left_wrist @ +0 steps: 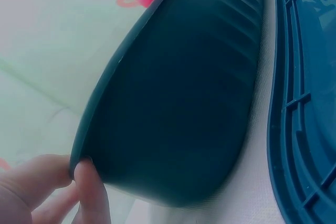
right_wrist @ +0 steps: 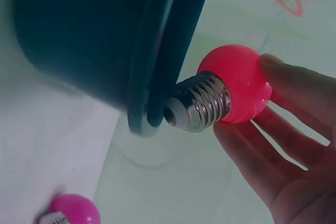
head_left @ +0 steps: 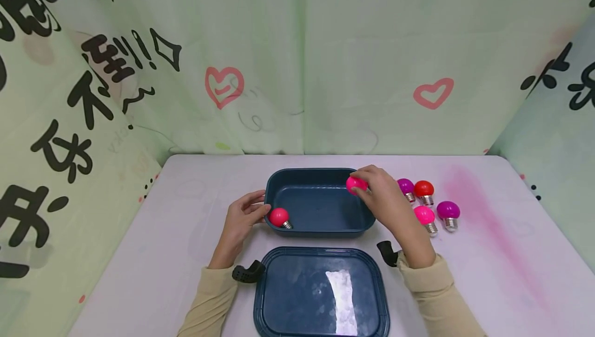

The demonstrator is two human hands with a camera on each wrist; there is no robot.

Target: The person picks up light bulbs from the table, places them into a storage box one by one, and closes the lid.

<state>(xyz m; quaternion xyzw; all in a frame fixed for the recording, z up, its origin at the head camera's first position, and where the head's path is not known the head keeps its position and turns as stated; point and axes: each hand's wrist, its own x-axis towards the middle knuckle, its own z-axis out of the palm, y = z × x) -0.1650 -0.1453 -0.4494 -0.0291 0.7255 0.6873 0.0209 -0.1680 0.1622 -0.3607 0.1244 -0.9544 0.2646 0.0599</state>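
Note:
My right hand (head_left: 385, 198) pinches a pink light bulb (right_wrist: 239, 82) by its round globe, over the right end of a dark blue plastic box (head_left: 321, 208). In the right wrist view the bulb's silver screw base points at the box's rim. My left hand (head_left: 240, 226) grips the box's left end, thumb and fingers at the rim (left_wrist: 100, 95). Inside the box, a pinkish-red bulb (head_left: 279, 217) lies in the near left corner.
Right of the box lie a purple bulb (head_left: 406, 186), a red bulb (head_left: 424, 188), a pink bulb (head_left: 424, 215) and another purple bulb (head_left: 448, 210). A dark blue lid (head_left: 302, 295) lies in front of the box. Cloth walls (head_left: 353, 58) border the white table (head_left: 186, 223).

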